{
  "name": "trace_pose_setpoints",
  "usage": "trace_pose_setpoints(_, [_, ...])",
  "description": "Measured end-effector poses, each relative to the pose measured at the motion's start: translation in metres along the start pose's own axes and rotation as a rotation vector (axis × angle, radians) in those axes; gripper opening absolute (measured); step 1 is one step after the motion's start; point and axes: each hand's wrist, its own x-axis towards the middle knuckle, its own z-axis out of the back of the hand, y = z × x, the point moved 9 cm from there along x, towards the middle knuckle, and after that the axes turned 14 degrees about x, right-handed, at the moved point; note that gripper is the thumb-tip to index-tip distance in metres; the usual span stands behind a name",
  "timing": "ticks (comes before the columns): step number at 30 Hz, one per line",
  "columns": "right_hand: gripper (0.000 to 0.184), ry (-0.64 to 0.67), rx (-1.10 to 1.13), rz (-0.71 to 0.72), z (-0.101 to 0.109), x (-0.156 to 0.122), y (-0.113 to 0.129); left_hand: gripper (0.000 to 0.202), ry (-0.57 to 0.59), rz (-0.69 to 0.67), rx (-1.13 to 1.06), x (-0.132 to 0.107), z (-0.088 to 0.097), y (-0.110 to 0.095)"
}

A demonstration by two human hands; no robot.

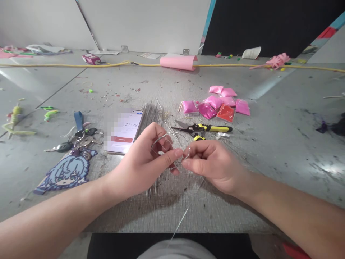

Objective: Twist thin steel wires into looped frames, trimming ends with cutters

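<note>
1. Grey, scuffed worktable (269,151) fills the view, with white panels and a dark board standing at its far edge
2. Left hand (145,163) is closed, thumb and forefinger pinched together on a thin silver wire (161,138), which curls in a loop over its fingers
3. Right hand (212,163) meets it fingertip to fingertip, its thumb and forefinger clamped on the same wire; one long end trails down toward the person's lap
4. Held just above the table, the wire is in front of a phone (124,131) and yellow-handled cutters (207,128)
5. A bundle of straight wires (151,115) lies beneath and behind the hands
6. Pink packets (218,102) lie beyond the cutters; keys (78,138) and a blue pixel-bead charm (67,172) lie to the left
7. A yellow cord (67,65) and a pink roll (178,62) lie near the far edge
</note>
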Motion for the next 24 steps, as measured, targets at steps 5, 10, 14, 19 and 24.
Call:
trace_pose_setpoints(5, [0.02,-0.056,-0.24,-0.063,0.001,-0.006,0.004,0.03,-0.04,-0.121,0.241,-0.004,0.006,-0.009])
trace_pose_setpoints(10, [0.022,0.039,-0.301,0.05,-0.006,-0.005,0.015,0.029,-0.054,-0.012,0.14,0.001,0.008,-0.002])
trace_pose_setpoints(14, [0.025,0.057,-0.357,0.055,-0.007,-0.004,0.018,0.028,-0.014,-0.017,0.136,0.001,0.005,-0.004])
trace_pose_setpoints(19, [0.021,0.026,-0.439,0.058,-0.005,-0.003,0.015,0.026,-0.013,-0.129,0.36,-0.005,0.003,-0.009])
trace_pose_setpoints(24, [0.017,-0.017,-0.42,-0.068,0.005,0.0,-0.004,0.018,-0.046,-0.248,0.59,-0.01,0.0,-0.012])
